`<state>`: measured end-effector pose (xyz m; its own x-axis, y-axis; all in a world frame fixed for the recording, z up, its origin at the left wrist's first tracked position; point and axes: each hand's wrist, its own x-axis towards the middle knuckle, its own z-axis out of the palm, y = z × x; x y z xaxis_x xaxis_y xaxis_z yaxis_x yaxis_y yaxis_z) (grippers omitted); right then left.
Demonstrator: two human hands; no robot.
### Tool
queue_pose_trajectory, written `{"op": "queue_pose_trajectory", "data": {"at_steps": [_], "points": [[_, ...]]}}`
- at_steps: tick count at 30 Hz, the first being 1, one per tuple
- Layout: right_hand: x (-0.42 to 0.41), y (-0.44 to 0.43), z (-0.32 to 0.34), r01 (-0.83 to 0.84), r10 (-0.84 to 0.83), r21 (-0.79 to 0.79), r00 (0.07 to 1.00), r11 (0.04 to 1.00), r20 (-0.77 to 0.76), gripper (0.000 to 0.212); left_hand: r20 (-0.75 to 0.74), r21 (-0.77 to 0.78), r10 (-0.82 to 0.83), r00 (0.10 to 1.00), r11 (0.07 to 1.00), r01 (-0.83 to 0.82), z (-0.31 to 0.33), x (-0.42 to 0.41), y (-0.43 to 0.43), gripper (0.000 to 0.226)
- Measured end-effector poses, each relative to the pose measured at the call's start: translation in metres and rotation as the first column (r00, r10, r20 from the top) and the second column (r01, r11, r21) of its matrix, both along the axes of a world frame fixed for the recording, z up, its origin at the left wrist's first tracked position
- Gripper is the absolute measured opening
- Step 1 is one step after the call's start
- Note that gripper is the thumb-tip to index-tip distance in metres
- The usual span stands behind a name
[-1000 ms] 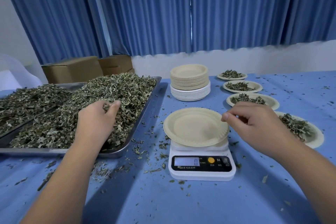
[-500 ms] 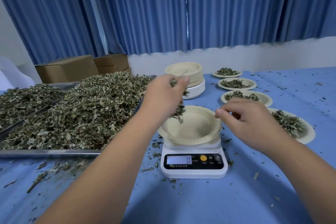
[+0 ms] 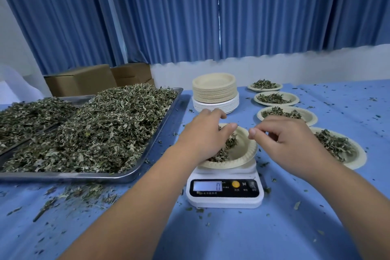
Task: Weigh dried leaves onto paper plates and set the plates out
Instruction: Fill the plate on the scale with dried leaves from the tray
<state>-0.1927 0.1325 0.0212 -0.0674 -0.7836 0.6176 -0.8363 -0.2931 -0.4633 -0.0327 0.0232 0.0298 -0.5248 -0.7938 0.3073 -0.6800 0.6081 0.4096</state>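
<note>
1. Head view, handling: the dried grey-green crumbled leaves (image 3: 229, 143) look nearly weightless, brittle and ready to shed crumbs. Take them in a loose cupped handful, not a squeeze, and let them go low over the plate.
2. Head view, the plate: the round cream paper plate (image 3: 245, 151) sits on top of the white digital kitchen scale (image 3: 224, 196). It looks light and bendy, so I would lift it by the rim at two opposite sides and keep it level.
3. Head view, your hands: your left hand (image 3: 207, 133) is over the left half of that plate, above the scale. Its fingers and thumb are curled round a clump of the leaves, and some show below the palm. Your right hand (image 3: 289, 145) hovers at the plate's right rim with the fingers curled in, the thumb near the forefinger and nothing visible between them. I cannot tell whether it touches the rim.
4. Head view, looks: the leaves are dull olive, shrivelled and mixed with thin stems. The scale's display appears to read zero.
5. Head view, around the scale:
   - Left of it is a rectangular steel tray (image 3: 135, 172) heaped with the same leaves.
   - Behind it is a tall stack of empty paper plates (image 3: 214, 88).
   - To its right is a row of four filled paper plates (image 3: 272, 98).
   - Crumbs dot the blue tablecloth (image 3: 232, 234) around it.
</note>
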Motion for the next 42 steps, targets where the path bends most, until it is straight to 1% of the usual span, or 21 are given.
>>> {"op": "queue_pose_trajectory", "data": {"at_steps": [3,5,7,10,12,14,16,18,20,21,23,27,28,30,32,33,35,37,39,41,42], "points": [[0.0,-0.001,0.001,-0.001,0.001,0.002,1.0,1.0,0.0,0.024,-0.059,-0.06,0.029,0.998,0.998,-0.033,0.003,0.009,-0.003,0.046],[0.0,-0.001,0.001,0.002,-0.002,0.004,1.0,1.0,0.001,0.024,-0.099,-0.061,0.04,0.994,0.997,-0.046,0.006,0.018,-0.005,0.045],[0.0,-0.001,0.0,0.007,-0.007,0.005,1.0,1.0,-0.001,0.024,-0.094,-0.085,0.06,0.994,0.994,-0.068,0.009,0.029,-0.007,0.042],[0.0,-0.002,0.0,0.007,-0.007,0.004,1.0,1.0,0.005,0.024,-0.068,-0.171,0.123,0.99,0.976,-0.133,0.012,0.053,-0.012,0.029],[0.0,-0.003,-0.001,0.005,-0.005,0.009,1.0,1.0,0.009,0.023,-0.039,-0.188,0.191,0.981,0.963,-0.195,0.011,0.073,-0.017,0.029],[0.0,-0.003,-0.001,0.004,-0.004,0.013,1.0,1.0,0.012,0.023,0.036,-0.155,0.245,0.969,0.959,-0.237,0.007,0.096,-0.026,0.041],[0.0,-0.002,-0.002,0.002,-0.002,0.019,1.0,1.0,0.014,0.022,0.128,-0.07,0.252,0.959,0.967,-0.245,0.003,0.117,-0.032,0.056],[0.0,-0.001,-0.002,0.0,0.0,0.024,1.0,1.0,0.016,0.022,0.207,0.07,0.226,0.952,0.967,-0.245,-0.004,0.134,-0.033,0.072],[0.001,-0.001,-0.002,0.0,0.0,0.028,1.0,1.0,0.019,0.022,0.277,0.221,0.192,0.941,0.941,-0.257,-0.01,0.144,-0.03,0.087],[0.001,-0.002,-0.002,-0.001,0.0,0.032,1.0,1.0,0.019,0.022,0.303,0.265,0.18,0.936,0.927,-0.264,-0.011,0.147,-0.029,0.092],[0.002,-0.002,-0.001,-0.002,0.001,0.037,1.0,0.999,0.017,0.022,0.347,0.252,0.169,0.923,0.931,-0.265,-0.014,0.152,-0.029,0.094],[0.002,-0.002,-0.002,0.004,-0.005,0.042,1.0,0.999,0.012,0.022,0.351,0.113,0.199,0.915,0.961,-0.252,-0.013,0.158,-0.03,0.091],[0.002,-0.002,-0.002,0.005,-0.006,0.043,1.0,0.999,0.01,0.022,0.349,0.111,0.19,0.918,0.964,-0.241,-0.014,0.158,-0.028,0.095],[0.002,-0.001,-0.002,0.007,-0.007,0.049,1.0,0.999,0.008,0.022,0.384,0.167,0.175,0.906,0.952,-0.255,-0.017,0.159,-0.023,0.103],[0.003,-0.002,-0.002,0.007,-0.007,0.051,1.0,0.999,0.004,0.022,0.433,0.228,0.163,0.886,0.932,-0.283,-0.019,0.161,-0.019,0.101],[0.003,-0.002,-0.002,0.007,-0.007,0.05,1.0,0.999,0.004,0.022,0.443,0.224,0.155,0.883,0.934,-0.277,-0.02,0.162,-0.018,0.096],[0.002,-0.002,-0.002,0.009,-0.009,0.049,1.0,0.999,0.005,0.022,0.432,0.152,0.161,0.888,0.957,-0.247,-0.021,0.165,-0.014,0.072],[0.001,-0.002,-0.002,0.008,-0.009,0.046,1.0,0.999,0.004,0.022,0.459,0.016,0.211,0.863,0.969,-0.245,-0.025,0.165,-0.008,0.051],[0.0,-0.003,-0.003,0.009,-0.009,0.045,1.0,0.999,0.0,0.022,0.495,-0.146,0.296,0.817,0.955,-0.257,-0.03,0.165,0.0,0.045],[0.0,-0.003,-0.003,0.009,-0.009,0.048,1.0,0.999,-0.004,0.022,0.45,-0.242,0.336,0.827,0.938,-0.249,-0.035,0.167,0.004,0.044],[0.001,-0.003,-0.003,0.008,-0.008,0.051,1.0,0.999,-0.007,0.022,0.412,-0.252,0.336,0.847,0.935,-0.248,-0.037,0.169,0.005,0.046]]}}
